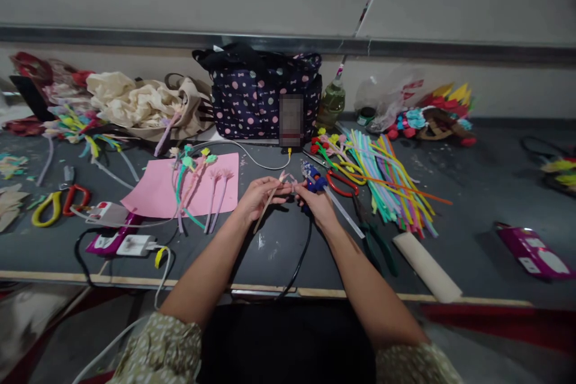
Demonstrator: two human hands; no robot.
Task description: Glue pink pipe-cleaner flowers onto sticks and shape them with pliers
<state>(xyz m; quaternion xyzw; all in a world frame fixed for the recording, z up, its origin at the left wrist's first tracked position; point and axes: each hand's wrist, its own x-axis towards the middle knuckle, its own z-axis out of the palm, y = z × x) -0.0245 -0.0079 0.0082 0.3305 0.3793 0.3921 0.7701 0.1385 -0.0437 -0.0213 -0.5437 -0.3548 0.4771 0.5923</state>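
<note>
My left hand pinches a thin wooden stick with a small pink flower tip over the dark table. My right hand is closed around a blue glue gun, its nozzle close to the flower tip. The gun's black cable runs toward the table's front edge. Both hands meet at the table's middle.
A pink sheet holds several finished pipe-cleaner flowers. Loose pipe cleaners, red scissors, green pliers and a cardboard tube lie right. A polka-dot bag stands behind. Scissors and a charger lie left.
</note>
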